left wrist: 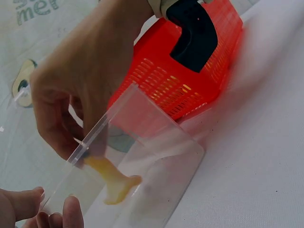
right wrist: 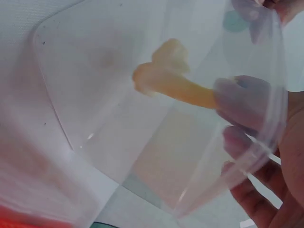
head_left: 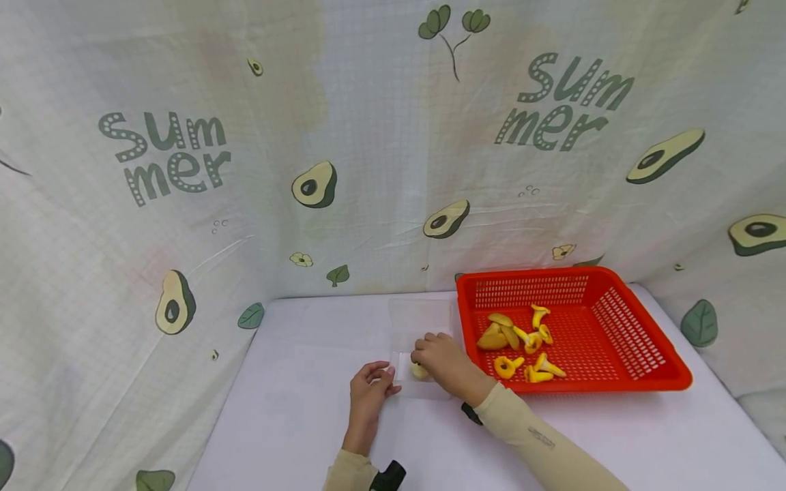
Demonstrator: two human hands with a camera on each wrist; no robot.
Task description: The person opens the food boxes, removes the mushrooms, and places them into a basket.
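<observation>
A clear plastic container (head_left: 402,390) with its lid (head_left: 408,315) folded back stands on the table, left of the red basket. My right hand (head_left: 451,366) reaches into it from above. Thumb and fingers pinch the stem of a yellow chanterelle mushroom (right wrist: 183,90), whose cap points down inside the container. Through the clear wall, the mushroom also shows in the left wrist view (left wrist: 111,178). At the container's left side, my left hand (head_left: 371,395) holds the rim between thumb and fingers. Only its fingertips appear in the left wrist view.
A red perforated basket (head_left: 614,365) stands on the right. Several yellow chanterelles (head_left: 507,367) and several brownish-yellow mushrooms (head_left: 492,338) lie in its left half. The table (head_left: 288,382) has a white cover, and a printed cloth (head_left: 374,136) hangs behind it.
</observation>
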